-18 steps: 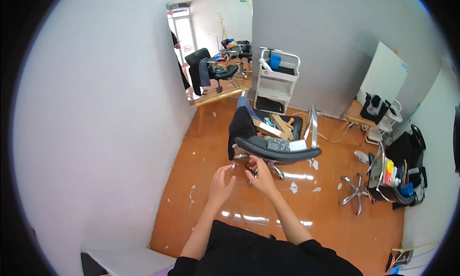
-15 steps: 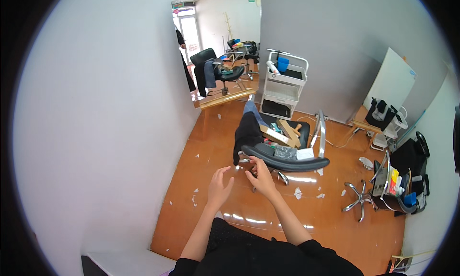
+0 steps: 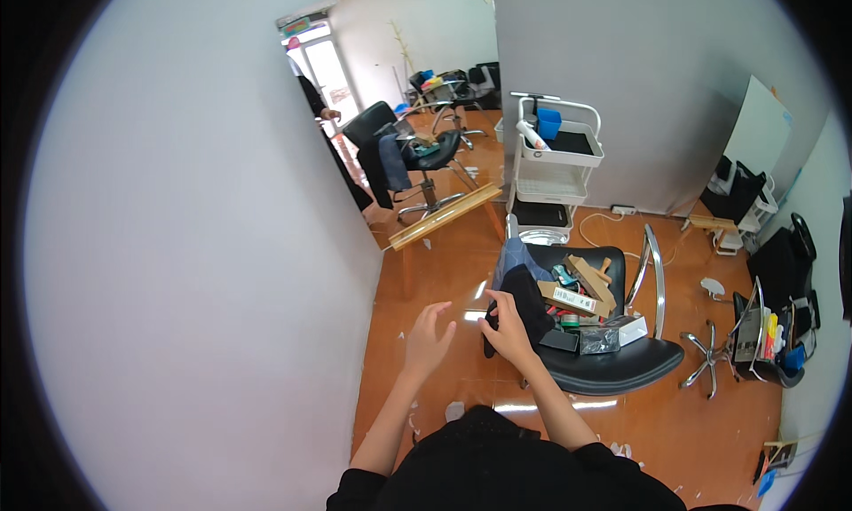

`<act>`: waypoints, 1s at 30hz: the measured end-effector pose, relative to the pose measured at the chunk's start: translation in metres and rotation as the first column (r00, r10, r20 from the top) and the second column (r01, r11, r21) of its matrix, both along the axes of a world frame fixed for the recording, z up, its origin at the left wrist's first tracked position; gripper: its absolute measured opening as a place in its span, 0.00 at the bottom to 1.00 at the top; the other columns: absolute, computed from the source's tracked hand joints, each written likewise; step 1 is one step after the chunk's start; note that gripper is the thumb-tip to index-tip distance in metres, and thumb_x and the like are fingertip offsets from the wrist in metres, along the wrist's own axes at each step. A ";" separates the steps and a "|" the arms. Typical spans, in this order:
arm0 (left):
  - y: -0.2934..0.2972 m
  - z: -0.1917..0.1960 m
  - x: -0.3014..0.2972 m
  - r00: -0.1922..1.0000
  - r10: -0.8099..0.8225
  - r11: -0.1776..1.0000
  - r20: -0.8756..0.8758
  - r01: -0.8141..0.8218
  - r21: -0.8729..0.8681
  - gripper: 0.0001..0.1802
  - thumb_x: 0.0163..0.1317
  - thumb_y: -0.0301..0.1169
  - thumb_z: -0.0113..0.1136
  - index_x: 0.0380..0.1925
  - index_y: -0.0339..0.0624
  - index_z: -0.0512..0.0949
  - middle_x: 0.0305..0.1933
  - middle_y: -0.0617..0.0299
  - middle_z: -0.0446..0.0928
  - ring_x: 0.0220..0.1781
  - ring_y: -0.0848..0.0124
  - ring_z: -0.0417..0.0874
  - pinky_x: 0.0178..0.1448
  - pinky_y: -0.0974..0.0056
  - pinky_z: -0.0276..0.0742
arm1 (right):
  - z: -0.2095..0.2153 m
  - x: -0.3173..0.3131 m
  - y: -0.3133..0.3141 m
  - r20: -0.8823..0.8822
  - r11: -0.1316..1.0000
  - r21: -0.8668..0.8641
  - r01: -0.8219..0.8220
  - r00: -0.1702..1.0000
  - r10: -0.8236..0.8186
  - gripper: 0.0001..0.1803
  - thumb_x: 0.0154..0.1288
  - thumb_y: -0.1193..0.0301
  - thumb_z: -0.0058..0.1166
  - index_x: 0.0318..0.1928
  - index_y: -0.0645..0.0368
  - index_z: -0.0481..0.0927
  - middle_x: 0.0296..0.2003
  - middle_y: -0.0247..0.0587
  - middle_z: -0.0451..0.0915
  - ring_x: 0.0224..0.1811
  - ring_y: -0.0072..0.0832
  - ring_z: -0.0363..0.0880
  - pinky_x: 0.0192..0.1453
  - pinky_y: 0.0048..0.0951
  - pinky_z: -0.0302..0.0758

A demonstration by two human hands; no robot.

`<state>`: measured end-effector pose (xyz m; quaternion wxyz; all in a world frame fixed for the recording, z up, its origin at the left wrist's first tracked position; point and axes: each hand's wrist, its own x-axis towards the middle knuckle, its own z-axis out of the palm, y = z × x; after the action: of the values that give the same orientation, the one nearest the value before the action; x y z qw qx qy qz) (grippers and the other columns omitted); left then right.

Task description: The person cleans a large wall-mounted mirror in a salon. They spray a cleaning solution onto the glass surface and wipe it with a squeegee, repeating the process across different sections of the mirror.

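Both my hands are held out in the air in front of me, fingers parted and curved, with nothing in them. My left hand [image 3: 429, 341] is over the floor beside the wall. My right hand [image 3: 507, 327] is nearest the black salon chair [image 3: 612, 375] and overlaps a dark cloth [image 3: 525, 302] draped over its left armrest; I cannot tell whether it touches. A blue-grey cloth [image 3: 519, 261] hangs behind the dark one. On the seat lie cardboard boxes [image 3: 574, 299], a clear plastic-wrapped pack [image 3: 600, 340], a white box [image 3: 632, 330] and several small items.
A white three-tier trolley [image 3: 555, 186] with a blue container [image 3: 548, 122] stands by the grey wall. To its left a large mirror [image 3: 426, 45] leans above a wooden ledge [image 3: 446, 216]. Another loaded chair [image 3: 765, 338] is at right. Paper scraps [image 3: 454, 411] litter the brown floor.
I have come closer to the chair, and it shows lower and further right, with more of its seat in sight. My hands stay raised, apart and empty.
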<state>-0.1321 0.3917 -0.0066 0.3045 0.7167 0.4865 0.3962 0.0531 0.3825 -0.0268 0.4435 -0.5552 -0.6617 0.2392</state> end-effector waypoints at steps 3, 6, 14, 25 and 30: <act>0.060 -0.002 -0.006 0.998 -0.059 0.998 -0.012 0.059 -0.007 0.18 0.58 0.29 0.57 0.49 0.41 0.72 0.50 0.55 0.74 0.54 0.60 0.76 0.57 0.61 0.71 | 0.003 -0.002 0.046 -0.014 0.997 -0.035 0.068 0.998 -0.068 0.30 0.54 0.75 0.57 0.58 0.61 0.64 0.52 0.51 0.66 0.43 0.40 0.72 0.50 0.33 0.72; 0.118 -0.003 -0.003 0.993 -0.118 0.993 -0.029 0.119 0.008 0.18 0.57 0.28 0.57 0.49 0.41 0.72 0.50 0.56 0.74 0.53 0.61 0.76 0.56 0.61 0.71 | -0.001 0.002 0.094 -0.026 0.987 -0.076 0.143 0.989 -0.145 0.30 0.53 0.75 0.58 0.58 0.61 0.64 0.52 0.50 0.67 0.42 0.40 0.72 0.49 0.33 0.72; 0.295 -0.015 0.039 0.964 -0.258 0.966 -0.057 0.259 0.011 0.18 0.57 0.28 0.58 0.49 0.42 0.71 0.50 0.57 0.74 0.54 0.62 0.76 0.56 0.61 0.71 | -0.028 0.050 0.242 -0.030 0.935 -0.083 0.344 0.937 -0.348 0.32 0.53 0.76 0.59 0.60 0.60 0.64 0.51 0.45 0.67 0.39 0.29 0.72 0.38 0.26 0.72; 0.509 -0.017 0.139 0.867 -0.499 0.867 -0.012 0.499 -0.015 0.22 0.57 0.28 0.59 0.52 0.40 0.70 0.51 0.54 0.74 0.52 0.60 0.77 0.55 0.60 0.72 | -0.029 0.131 0.440 0.005 0.858 -0.027 0.513 0.858 -0.513 0.38 0.52 0.70 0.62 0.62 0.64 0.59 0.51 0.52 0.69 0.49 0.41 0.72 0.53 0.32 0.70; 0.591 -0.041 0.200 0.794 -0.606 0.795 -0.040 0.607 -0.008 0.28 0.57 0.30 0.59 0.58 0.39 0.64 0.54 0.52 0.72 0.56 0.59 0.73 0.61 0.58 0.66 | -0.046 0.186 0.511 0.079 0.786 -0.066 0.615 0.789 -0.610 0.38 0.51 0.68 0.64 0.61 0.66 0.61 0.50 0.54 0.71 0.54 0.46 0.70 0.57 0.37 0.68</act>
<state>0.0675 0.9826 -0.0471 0.4036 0.8434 0.2365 0.2644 0.2387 0.8932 -0.0728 0.4543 -0.7648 -0.4465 0.0965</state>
